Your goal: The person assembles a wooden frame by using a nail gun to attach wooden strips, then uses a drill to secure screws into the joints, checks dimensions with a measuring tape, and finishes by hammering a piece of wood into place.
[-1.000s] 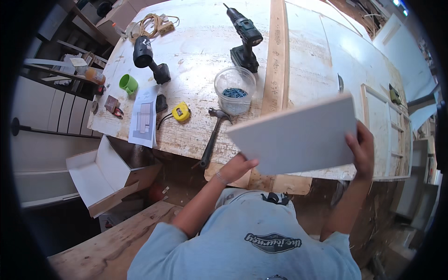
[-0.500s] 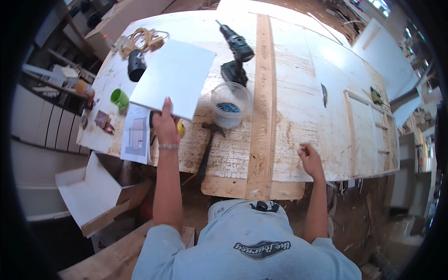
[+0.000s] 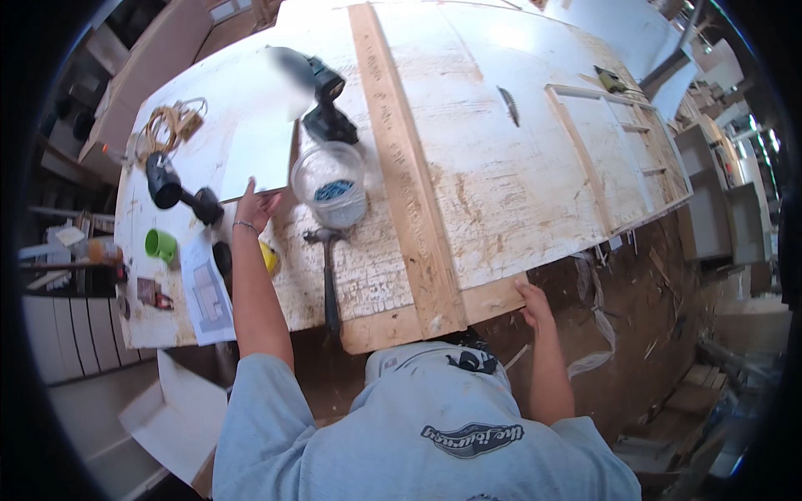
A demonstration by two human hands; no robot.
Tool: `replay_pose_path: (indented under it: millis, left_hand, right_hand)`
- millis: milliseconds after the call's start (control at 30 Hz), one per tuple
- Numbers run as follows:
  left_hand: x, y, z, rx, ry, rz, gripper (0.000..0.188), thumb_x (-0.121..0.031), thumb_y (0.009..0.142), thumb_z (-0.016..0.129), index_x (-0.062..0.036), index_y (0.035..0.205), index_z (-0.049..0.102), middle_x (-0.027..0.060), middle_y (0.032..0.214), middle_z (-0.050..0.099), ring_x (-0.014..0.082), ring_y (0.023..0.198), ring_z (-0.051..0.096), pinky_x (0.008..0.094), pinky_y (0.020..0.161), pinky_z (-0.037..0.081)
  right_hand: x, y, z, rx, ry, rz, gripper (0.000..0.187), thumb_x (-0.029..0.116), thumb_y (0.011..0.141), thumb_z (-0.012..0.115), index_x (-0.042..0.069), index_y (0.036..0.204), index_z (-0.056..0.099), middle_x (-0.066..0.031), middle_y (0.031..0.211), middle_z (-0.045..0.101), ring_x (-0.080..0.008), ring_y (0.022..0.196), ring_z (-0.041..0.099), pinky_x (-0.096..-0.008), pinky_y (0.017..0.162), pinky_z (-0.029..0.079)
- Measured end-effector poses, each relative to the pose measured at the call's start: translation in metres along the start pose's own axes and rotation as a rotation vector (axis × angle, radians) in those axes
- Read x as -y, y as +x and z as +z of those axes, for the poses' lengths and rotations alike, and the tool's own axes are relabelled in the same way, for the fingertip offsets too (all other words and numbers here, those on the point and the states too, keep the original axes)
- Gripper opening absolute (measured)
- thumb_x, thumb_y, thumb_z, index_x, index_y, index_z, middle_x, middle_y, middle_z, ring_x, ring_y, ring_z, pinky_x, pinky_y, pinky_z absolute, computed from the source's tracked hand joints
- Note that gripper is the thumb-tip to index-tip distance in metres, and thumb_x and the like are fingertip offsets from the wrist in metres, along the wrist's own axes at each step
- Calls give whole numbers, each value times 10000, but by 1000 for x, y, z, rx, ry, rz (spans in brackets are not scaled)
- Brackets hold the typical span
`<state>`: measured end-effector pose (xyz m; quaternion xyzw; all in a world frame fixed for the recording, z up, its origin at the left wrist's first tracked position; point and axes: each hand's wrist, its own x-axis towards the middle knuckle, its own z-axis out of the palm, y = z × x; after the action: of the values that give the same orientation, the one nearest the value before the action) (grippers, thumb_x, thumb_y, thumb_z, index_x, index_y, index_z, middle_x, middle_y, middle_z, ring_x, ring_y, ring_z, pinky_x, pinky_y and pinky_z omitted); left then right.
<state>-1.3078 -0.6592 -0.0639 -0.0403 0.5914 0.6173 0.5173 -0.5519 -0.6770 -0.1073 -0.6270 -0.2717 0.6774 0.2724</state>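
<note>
My left hand (image 3: 257, 209) is closed on the near edge of a flat white panel (image 3: 261, 159), thumb on top. The panel is low over the table, between two cordless drills. One black drill (image 3: 164, 179) lies to its left. The other drill (image 3: 330, 125) is to its right, partly hidden by a blurred patch. A clear tub (image 3: 326, 159) of blue screws (image 3: 333, 190) stands close by the panel. A hammer (image 3: 329, 280) lies nearer me. At the table's front, my right hand (image 3: 536, 306) is closed at the right end of a wooden crosspiece (image 3: 493, 301).
A long plank (image 3: 399, 150) runs across the white table (image 3: 484, 200). To the left lie a coiled cord (image 3: 167, 129), a green cup (image 3: 160, 245), a printed drawing (image 3: 207, 288) and a yellow object (image 3: 268, 257). A saw blade (image 3: 509, 106) and a slatted frame (image 3: 576, 159) lie right.
My left hand has brought the white panel lower and farther forward, uncovering the black drill. My right hand has moved from above the table to the crosspiece's end. The view has shifted.
</note>
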Motion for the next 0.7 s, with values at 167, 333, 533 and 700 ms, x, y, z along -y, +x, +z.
replay_pose_path:
  millis: [167, 333, 533, 700]
  left_hand:
    - [47, -52, -79, 30, 964, 337, 595, -578, 946, 644, 13, 1000, 687, 149, 871, 739, 241, 853, 733, 345, 664, 575]
    - [176, -201, -4, -230, 1338, 502, 476, -432, 934, 699, 23, 1037, 604, 215, 984, 656, 409, 893, 653, 491, 822, 519]
    - [199, -216, 29, -252, 1289, 529, 337, -283, 986, 616, 42, 1058, 561, 256, 1061, 593, 462, 916, 602, 526, 804, 490]
    - [197, -262, 43, -124, 741, 263, 264, -260, 1041, 558, 2, 1011, 561, 113, 741, 563, 242, 624, 559, 368, 582, 477]
  right_hand:
    - [43, -55, 31, -108, -186, -179, 268, 205, 958, 721, -2, 1124, 692, -69, 981, 732, -138, 859, 685, -299, 752, 552]
    - [152, -182, 90, -109, -608, -484, 242, 92, 888, 722, -13, 1101, 671, -76, 1019, 717, -165, 875, 672, -343, 770, 548]
    - [195, -234, 170, 267, -993, -584, 456, 130, 837, 709, 42, 1264, 576, -180, 1135, 685, -305, 968, 700, -378, 855, 545]
    - [207, -207, 160, 526, -1003, -675, 442, 229, 847, 749, 42, 1227, 621, -160, 1113, 681, -309, 952, 678, -393, 841, 536]
